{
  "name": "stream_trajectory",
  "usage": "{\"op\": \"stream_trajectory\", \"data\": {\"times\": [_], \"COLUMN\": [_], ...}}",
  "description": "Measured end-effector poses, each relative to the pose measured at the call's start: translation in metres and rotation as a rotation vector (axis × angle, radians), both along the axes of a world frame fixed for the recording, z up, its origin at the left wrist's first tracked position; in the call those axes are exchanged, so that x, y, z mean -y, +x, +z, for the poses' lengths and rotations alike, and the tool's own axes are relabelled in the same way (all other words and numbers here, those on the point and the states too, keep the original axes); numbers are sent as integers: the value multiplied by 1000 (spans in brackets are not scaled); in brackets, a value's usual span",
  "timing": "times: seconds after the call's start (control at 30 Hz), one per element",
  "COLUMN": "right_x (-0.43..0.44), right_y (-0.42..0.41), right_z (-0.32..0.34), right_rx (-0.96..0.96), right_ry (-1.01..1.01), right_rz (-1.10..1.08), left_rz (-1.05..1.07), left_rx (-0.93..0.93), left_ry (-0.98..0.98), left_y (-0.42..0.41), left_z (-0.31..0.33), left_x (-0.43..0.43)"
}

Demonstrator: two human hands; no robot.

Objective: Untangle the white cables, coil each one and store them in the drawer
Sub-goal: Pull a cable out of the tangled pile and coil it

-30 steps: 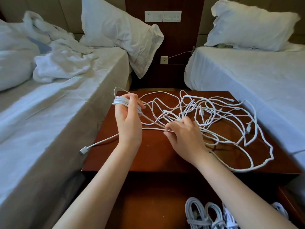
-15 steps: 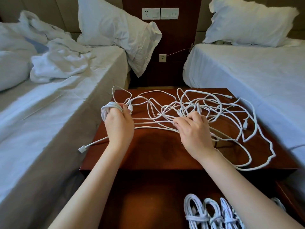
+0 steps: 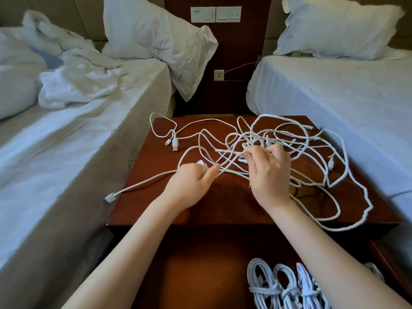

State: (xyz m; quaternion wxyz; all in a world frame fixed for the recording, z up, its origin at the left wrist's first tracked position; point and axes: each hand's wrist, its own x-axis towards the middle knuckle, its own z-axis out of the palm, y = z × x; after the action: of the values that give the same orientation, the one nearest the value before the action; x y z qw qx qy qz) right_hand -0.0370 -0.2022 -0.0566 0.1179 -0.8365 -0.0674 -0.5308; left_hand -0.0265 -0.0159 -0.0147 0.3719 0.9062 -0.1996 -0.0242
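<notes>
left hand (image 3: 191,185): fingers curled round coil (image 3: 202,165) | right hand (image 3: 270,175): fingertips pinch a tangle (image 3: 259,139) strand | tangle lies on nightstand (image 3: 223,204)

- Front-left of the cable tangle (image 3: 278,139), bare surface (image 3: 147,208) lies open.
- Beds (image 3: 66,163) hem the tangle on both sides.
- Below the tangle, coiled cables (image 3: 278,286) crowd the drawer's (image 3: 200,264) right.

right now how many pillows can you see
2: left pillow leaning at the left bed's head, right pillow on the right bed. The crumpled bedding may hide more.
</notes>
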Motion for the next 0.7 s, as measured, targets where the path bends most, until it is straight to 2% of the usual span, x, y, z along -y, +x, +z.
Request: {"op": "stream_trajectory", "data": {"times": [0.17, 0.23, 0.33, 0.5, 0.7], "right_x": [1, 1, 2, 1, -2], "right_y": [1, 0, 0, 4, 6], "right_z": [0, 0, 1, -3, -5], "right_rx": [-2, -10, -97, -392, -418], "right_ry": [15, 12, -9, -81, -161], "right_rz": [-19, -12, 54, 204, 147], "left_rz": [-247, -329, -471, -581, -580], "left_rx": [-431, -520, -577, -680, -600], "left_ry": [-160, -229, -336, -733, -1119], "left_y": [-9, -10, -10, -5, 4], "left_z": [9, 10, 10, 10, 18], "left_x": [4, 3, -1, -5, -14]}}
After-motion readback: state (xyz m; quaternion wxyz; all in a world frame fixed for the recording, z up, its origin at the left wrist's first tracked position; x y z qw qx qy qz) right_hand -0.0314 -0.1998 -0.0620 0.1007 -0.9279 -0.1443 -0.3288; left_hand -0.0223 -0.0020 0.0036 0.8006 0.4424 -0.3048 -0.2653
